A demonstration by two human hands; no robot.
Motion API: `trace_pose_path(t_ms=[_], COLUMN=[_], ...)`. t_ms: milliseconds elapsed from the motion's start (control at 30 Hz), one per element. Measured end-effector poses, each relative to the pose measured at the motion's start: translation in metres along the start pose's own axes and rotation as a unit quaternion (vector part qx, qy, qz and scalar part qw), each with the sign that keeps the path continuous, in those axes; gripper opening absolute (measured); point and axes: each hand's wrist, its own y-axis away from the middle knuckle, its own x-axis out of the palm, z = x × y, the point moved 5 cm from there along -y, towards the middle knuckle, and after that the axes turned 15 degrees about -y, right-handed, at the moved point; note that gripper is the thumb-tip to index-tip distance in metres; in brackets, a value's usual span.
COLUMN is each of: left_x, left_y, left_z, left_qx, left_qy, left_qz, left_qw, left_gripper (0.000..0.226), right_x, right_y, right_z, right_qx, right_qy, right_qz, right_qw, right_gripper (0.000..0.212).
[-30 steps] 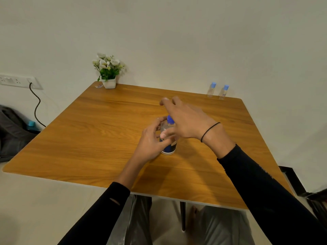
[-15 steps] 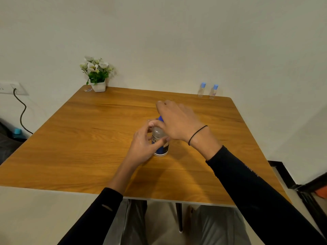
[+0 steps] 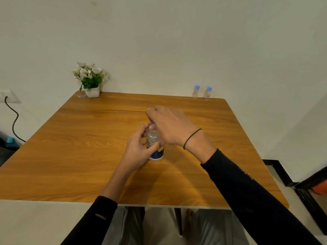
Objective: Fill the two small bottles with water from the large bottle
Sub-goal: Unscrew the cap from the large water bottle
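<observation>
The large clear bottle (image 3: 155, 147) with a blue label stands upright at the middle of the wooden table (image 3: 85, 138). My left hand (image 3: 139, 149) is wrapped around its body. My right hand (image 3: 169, 126) covers its top, fingers closed over the blue cap (image 3: 152, 123), of which only a sliver shows. Two small clear bottles with light blue caps stand side by side at the table's far right edge, the left one (image 3: 195, 92) and the right one (image 3: 207, 94), both capped and far from my hands.
A white pot of flowers (image 3: 90, 80) stands at the table's far left corner against the wall. A wall socket with a black cable (image 3: 13, 117) is at the left. My knees show under the near table edge.
My right hand has come down from beside the cap and closed over it. The camera has shifted, so the scene sits slightly differently in the frame.
</observation>
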Motion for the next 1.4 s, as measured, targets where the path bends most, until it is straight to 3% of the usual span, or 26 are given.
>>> trace_pose_path(t_ms=[100,167,300,433,600,733,933,1167,1333,1400], left_x=[-0.001,-0.001,0.0,-0.002,-0.004,-0.005,-0.005,-0.004,-0.009,-0.016], left_y=[-0.001,-0.001,0.0,-0.002,0.0,0.001,-0.001,-0.006,-0.007,-0.007], left_z=[0.0,0.002,0.002,0.001,-0.004,-0.006,-0.002,0.005,0.01,0.006], left_qx=[0.006,0.008,0.002,0.0,0.016,0.019,0.025,0.02,-0.02,-0.016], left_qy=[-0.008,-0.022,-0.018,-0.013,-0.006,-0.011,-0.019,-0.047,-0.027,0.003], left_qz=[0.007,0.009,0.01,0.009,0.011,0.007,0.014,0.048,0.069,0.051], left_qw=[1.0,1.0,1.0,1.0,1.0,1.0,0.999,0.998,0.997,0.999], left_gripper=[0.064,0.06,0.062,0.069,0.068,0.066,0.065,0.076,0.103,0.099], right_x=[0.0,0.0,0.0,-0.006,-0.028,-0.015,0.03,0.102,0.118,0.118], right_y=[0.0,0.0,-0.002,0.0,0.01,0.018,0.024,0.031,0.034,0.034], right_z=[0.006,0.007,0.008,0.005,-0.018,-0.053,-0.106,-0.143,-0.148,-0.147], right_qx=[-0.013,0.01,0.003,-0.036,-0.055,-0.004,0.08,0.186,0.179,0.173], right_qy=[-0.061,-0.031,0.022,-0.062,-0.204,-0.327,-0.331,-0.321,-0.31,-0.314], right_qz=[0.016,-0.001,0.005,0.029,-0.059,-0.081,-0.183,-0.133,-0.122,-0.108], right_qw=[0.998,0.999,1.0,0.997,0.976,0.941,0.922,0.919,0.926,0.927], right_gripper=[0.065,0.071,0.042,0.039,0.017,0.017,0.022,0.029,0.036,0.044])
